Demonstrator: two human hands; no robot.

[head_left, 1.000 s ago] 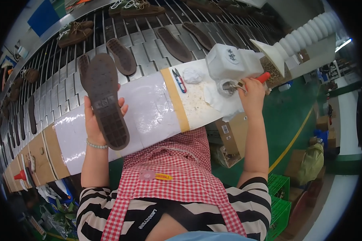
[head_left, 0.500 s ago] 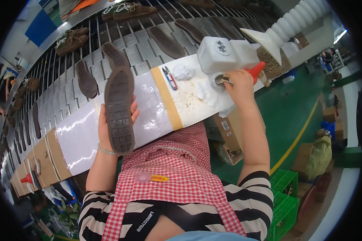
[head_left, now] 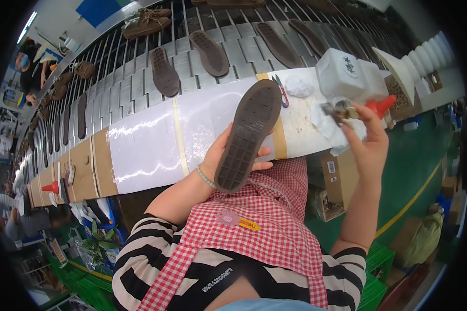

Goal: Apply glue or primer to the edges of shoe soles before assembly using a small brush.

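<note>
My left hand (head_left: 216, 155) holds a dark brown shoe sole (head_left: 248, 136) from beneath, its treaded face up and its top leaning right. The fingertips show past the sole's right edge. Between the thumb and fingers of my right hand (head_left: 369, 136) is a small brownish tool with a dark end (head_left: 330, 109), blurred, so its exact kind does not show. Behind it is a small glass jar (head_left: 341, 101), partly hidden, on crumpled white paper (head_left: 323, 123). Thread snips with red handles (head_left: 284, 95) lie near the sole's top, beside a white wad (head_left: 299, 86).
Several soles, one of them a brown sole (head_left: 209, 53), lie on the slatted metal conveyor (head_left: 189, 85) beyond the plastic-covered board (head_left: 145, 150). White plastic containers (head_left: 341, 72), a red cone-shaped cap (head_left: 383, 105) and a white hose funnel (head_left: 399, 72) stand at the right.
The view has swung left, so the bench appears farther right. The held sole now tilts right instead of standing nearly straight. My right hand has lifted the small tool back from the jar.
</note>
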